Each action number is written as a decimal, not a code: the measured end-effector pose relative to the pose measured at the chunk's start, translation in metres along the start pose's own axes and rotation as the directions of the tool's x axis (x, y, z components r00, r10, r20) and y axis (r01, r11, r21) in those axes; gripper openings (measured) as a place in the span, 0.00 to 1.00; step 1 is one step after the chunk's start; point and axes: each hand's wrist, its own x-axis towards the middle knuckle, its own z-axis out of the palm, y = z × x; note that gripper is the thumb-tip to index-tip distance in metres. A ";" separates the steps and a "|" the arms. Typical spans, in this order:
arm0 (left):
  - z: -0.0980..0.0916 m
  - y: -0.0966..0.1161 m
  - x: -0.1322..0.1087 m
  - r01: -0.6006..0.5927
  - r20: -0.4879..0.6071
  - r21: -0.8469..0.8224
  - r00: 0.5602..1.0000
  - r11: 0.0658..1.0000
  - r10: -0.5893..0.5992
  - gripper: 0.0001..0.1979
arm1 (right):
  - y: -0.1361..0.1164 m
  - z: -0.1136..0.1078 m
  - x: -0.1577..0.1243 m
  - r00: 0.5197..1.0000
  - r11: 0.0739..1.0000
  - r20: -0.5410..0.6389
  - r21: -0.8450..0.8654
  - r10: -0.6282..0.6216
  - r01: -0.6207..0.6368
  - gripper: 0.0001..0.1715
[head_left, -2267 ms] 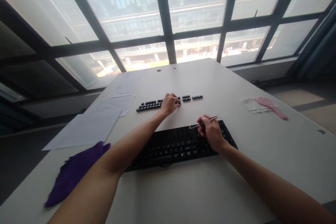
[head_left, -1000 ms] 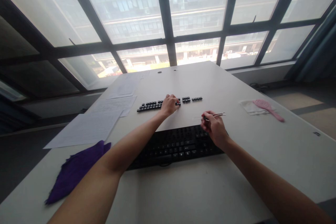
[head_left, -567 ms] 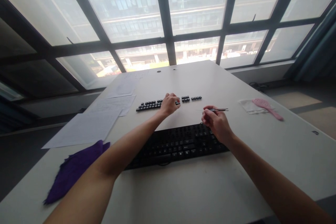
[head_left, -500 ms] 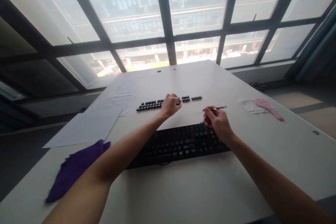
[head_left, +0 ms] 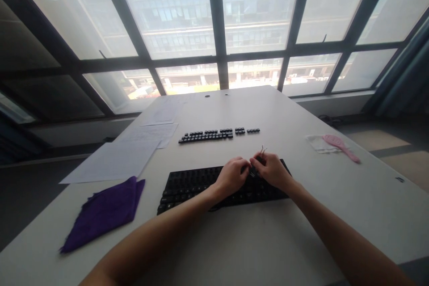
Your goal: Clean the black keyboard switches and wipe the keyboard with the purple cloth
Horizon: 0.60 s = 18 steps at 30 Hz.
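Observation:
A black keyboard [head_left: 191, 183] lies on the white table [head_left: 254, 237] in front of me. My right hand [head_left: 273, 171] is closed on a thin metal wire puller [head_left: 262, 151] whose end sticks up above the fingers. My left hand [head_left: 232, 175] rests over the keyboard's right part, fingers curled, touching the right hand's fingertips at the tool. What the left fingers pinch is hidden. Rows of loose black keycaps [head_left: 208, 135] lie farther back on the table.
A purple cloth [head_left: 107, 210] lies at the left front. White paper sheets [head_left: 117, 161] spread along the left side. A pink brush [head_left: 340, 145] on a white tissue sits at the right. Large windows stand behind the table's far edge.
My left hand left the keycap rows and came back to the keyboard, meeting the right hand. The right hand dropped onto the keyboard, and the tool now points upward.

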 end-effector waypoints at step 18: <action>0.003 -0.003 -0.008 -0.059 -0.028 -0.047 0.998 0.997 0.058 0.06 | 0.011 -0.008 0.000 0.952 0.974 0.280 -0.153 -0.120 0.167 0.15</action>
